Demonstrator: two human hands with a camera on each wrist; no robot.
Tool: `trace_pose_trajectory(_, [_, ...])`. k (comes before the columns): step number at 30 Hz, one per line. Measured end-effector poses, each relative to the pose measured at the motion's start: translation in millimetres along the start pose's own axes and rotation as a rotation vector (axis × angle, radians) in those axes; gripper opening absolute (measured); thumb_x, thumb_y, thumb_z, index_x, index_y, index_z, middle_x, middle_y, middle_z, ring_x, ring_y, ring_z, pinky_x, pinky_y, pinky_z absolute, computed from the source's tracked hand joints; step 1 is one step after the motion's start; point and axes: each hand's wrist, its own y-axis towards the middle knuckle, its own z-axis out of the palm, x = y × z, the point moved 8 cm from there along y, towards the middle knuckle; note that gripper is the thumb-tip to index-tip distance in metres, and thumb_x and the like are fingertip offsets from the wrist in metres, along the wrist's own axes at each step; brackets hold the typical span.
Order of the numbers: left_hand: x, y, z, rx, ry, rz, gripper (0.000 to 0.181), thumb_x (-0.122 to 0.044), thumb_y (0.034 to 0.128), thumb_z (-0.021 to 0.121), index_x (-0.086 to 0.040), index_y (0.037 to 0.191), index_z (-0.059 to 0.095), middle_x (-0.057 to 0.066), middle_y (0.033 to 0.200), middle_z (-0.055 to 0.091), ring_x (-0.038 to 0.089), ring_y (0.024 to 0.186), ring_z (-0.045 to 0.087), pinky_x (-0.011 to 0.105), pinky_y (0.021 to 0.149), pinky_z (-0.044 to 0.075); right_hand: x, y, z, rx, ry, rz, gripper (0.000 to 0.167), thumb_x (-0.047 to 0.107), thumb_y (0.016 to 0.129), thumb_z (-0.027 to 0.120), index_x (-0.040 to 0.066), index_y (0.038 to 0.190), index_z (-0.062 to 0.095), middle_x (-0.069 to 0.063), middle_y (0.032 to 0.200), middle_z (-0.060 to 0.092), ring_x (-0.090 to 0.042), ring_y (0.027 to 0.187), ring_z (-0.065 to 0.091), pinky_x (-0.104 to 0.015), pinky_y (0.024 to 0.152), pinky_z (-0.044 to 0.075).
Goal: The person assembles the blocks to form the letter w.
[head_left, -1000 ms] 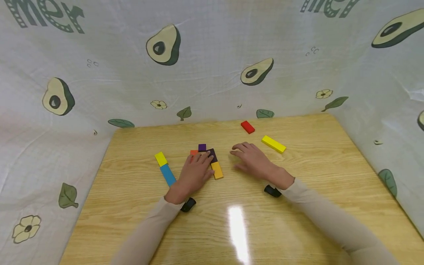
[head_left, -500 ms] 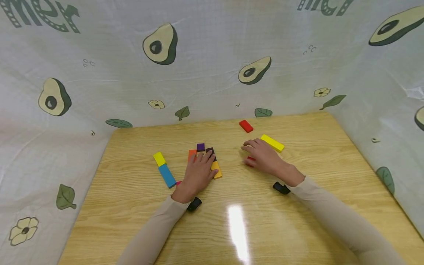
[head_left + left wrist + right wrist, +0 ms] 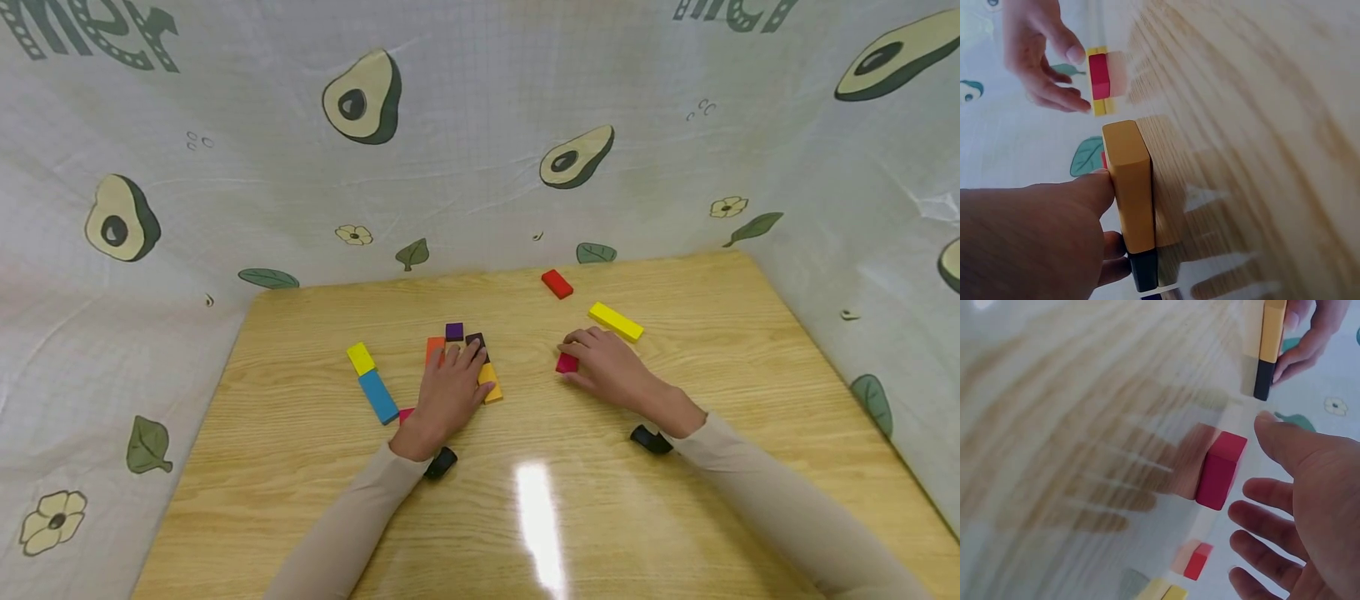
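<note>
My left hand [image 3: 448,390] lies over a cluster of blocks. Its thumb touches an orange-yellow block [image 3: 1132,187], and its fingertips rest at a black block [image 3: 1144,270] joined end to end with it. An orange-red block [image 3: 434,348] is partly covered by that hand, with a small purple block [image 3: 454,332] just beyond. To the right, my right hand [image 3: 611,367] hovers by a crimson block [image 3: 1217,474] that stands on the table. In the right wrist view its fingers and thumb are spread, with a gap between them and the block.
On the left, a yellow block [image 3: 362,358] meets a blue block [image 3: 378,397]; a pink block [image 3: 406,415] peeks out by the left wrist. Toward the back lie a red block [image 3: 557,284] and a long yellow block [image 3: 616,322]. A patterned cloth [image 3: 480,208] borders the wooden table [image 3: 300,500].
My right hand has shifted rightward, uncovering the crimson block that it hid a second ago. My left hand stays at the cluster, and the pink block by its wrist has come into sight.
</note>
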Motion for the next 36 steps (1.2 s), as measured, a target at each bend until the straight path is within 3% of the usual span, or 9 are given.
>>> trace_pose_trajectory(11, [-0.6, 0.0, 0.8, -0.012, -0.014, -0.002, 0.06, -0.047, 0.1104, 0.052, -0.014, 0.16, 0.049, 0.006, 0.165, 0.046, 0.032, 0.142, 0.05, 0.052, 0.119, 0.035, 1.4, -6.3, 2.8, 0.001, -0.005, -0.004, 0.042, 0.024, 0.092, 0.085, -0.001, 0.124, 0.074, -0.014, 0.116, 0.07, -0.034, 0.108, 0.063, -0.048, 0.091, 0.053])
trace_pose_trajectory(20, [-2.3, -1.3, -2.2, -0.016, 0.0, -0.003, 0.06, -0.047, 0.1097, 0.054, -0.014, 0.159, 0.051, 0.005, 0.165, 0.047, 0.032, 0.143, 0.05, 0.051, 0.118, 0.035, 6.4, -2.9, 5.4, -0.019, 0.03, -0.021, 0.036, 0.011, 0.088, 0.087, 0.001, 0.122, 0.076, -0.012, 0.113, 0.073, -0.035, 0.107, 0.064, -0.049, 0.092, 0.054])
trace_pose_trajectory(29, [-2.0, -1.2, -1.9, 0.002, -0.018, -0.014, 0.06, -0.048, 0.1099, 0.053, -0.014, 0.159, 0.05, 0.005, 0.166, 0.046, 0.033, 0.145, 0.048, 0.052, 0.119, 0.034, 30.6, 0.8, 1.1, -0.036, 0.093, -0.055, 0.036, 0.012, 0.089, 0.087, 0.001, 0.122, 0.076, -0.011, 0.116, 0.075, -0.033, 0.108, 0.065, -0.049, 0.095, 0.055])
trace_pose_trajectory(36, [-1.8, -0.6, -2.0, 0.015, -0.006, -0.02, 0.061, -0.049, 0.1099, 0.053, -0.015, 0.16, 0.049, 0.004, 0.166, 0.045, 0.032, 0.145, 0.048, 0.052, 0.119, 0.035, 57.6, 0.5, 6.1, -0.048, 0.089, -0.143, 0.036, 0.012, 0.087, 0.089, 0.003, 0.119, 0.077, -0.007, 0.113, 0.076, -0.029, 0.106, 0.066, -0.045, 0.094, 0.057])
